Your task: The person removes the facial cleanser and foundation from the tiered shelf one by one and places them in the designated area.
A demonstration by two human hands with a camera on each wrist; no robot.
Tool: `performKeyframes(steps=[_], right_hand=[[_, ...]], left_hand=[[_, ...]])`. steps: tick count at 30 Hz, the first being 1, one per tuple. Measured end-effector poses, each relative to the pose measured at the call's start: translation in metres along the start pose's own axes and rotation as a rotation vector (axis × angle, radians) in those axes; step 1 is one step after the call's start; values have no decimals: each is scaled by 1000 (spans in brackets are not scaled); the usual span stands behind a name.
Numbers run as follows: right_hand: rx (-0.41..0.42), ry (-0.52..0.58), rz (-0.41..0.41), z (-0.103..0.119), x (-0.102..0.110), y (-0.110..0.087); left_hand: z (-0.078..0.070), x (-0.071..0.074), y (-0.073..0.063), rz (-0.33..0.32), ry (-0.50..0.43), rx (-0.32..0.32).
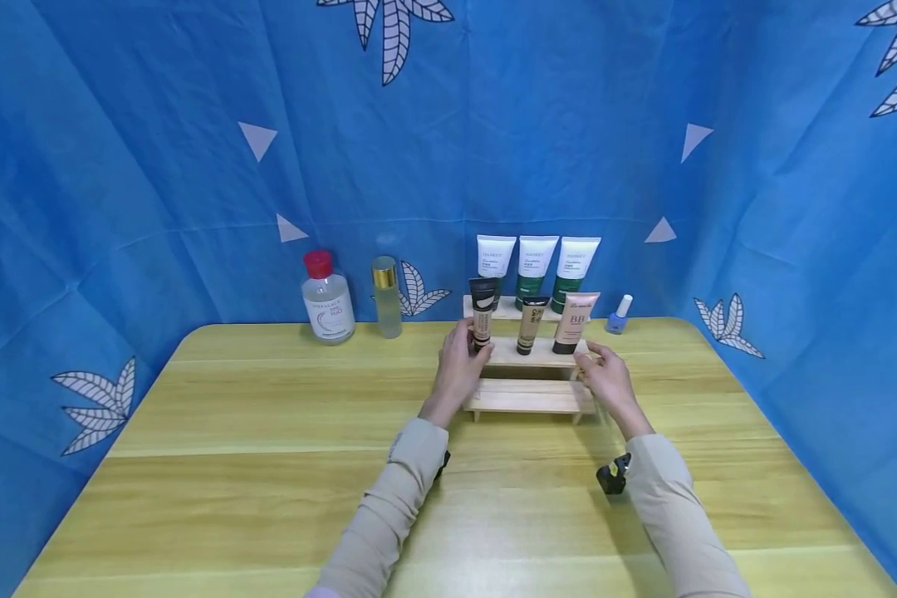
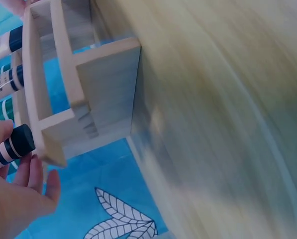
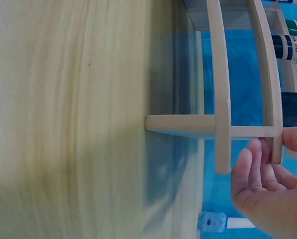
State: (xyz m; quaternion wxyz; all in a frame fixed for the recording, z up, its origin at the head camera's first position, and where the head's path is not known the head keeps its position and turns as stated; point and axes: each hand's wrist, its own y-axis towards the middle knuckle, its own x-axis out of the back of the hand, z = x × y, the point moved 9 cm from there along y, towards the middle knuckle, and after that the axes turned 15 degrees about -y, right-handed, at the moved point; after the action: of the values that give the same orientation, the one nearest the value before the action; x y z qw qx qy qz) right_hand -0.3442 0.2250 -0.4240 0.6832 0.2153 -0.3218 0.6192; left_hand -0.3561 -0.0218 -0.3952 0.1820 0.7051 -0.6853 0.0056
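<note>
A three-step wooden rack (image 1: 529, 397) stands toward the back of the table. At the left end of its middle step, my left hand (image 1: 459, 365) holds a black-and-beige cosmetic tube (image 1: 482, 299), thumb and fingers about its black cap (image 2: 23, 140). My right hand (image 1: 607, 380) grips the right end of that step, its thumb above the board and its fingers beneath, as the right wrist view shows. Between the hands, a small gold-and-black tube (image 1: 532, 324) and a pink BB cream tube (image 1: 577, 320) stand cap down on the same step.
Three white-and-green tubes (image 1: 536, 257) stand on the top step behind. Left of the rack are a red-capped clear bottle (image 1: 329, 307) and a gold-capped bottle (image 1: 387, 299). A blue nail polish bottle (image 1: 618, 320) is at the right. Blue cloth (image 1: 568, 149) hangs behind the table.
</note>
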Motion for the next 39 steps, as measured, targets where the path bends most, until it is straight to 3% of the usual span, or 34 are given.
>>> performKeyframes(steps=[6,14,22,39], right_hand=[[4,70,13,-9,0,-4],[-19,146,-11,-24,8,-9],[-5,161,-34,-21,11,-4],[9,186,-19,-15,-3,6]], left_hand=[[-6,14,-8,18,-84,-38],[-18,32,-15,72,-63,-87],[-23,67,-21,15,-63,-136],[-6,157,-62,-120,24,-70]])
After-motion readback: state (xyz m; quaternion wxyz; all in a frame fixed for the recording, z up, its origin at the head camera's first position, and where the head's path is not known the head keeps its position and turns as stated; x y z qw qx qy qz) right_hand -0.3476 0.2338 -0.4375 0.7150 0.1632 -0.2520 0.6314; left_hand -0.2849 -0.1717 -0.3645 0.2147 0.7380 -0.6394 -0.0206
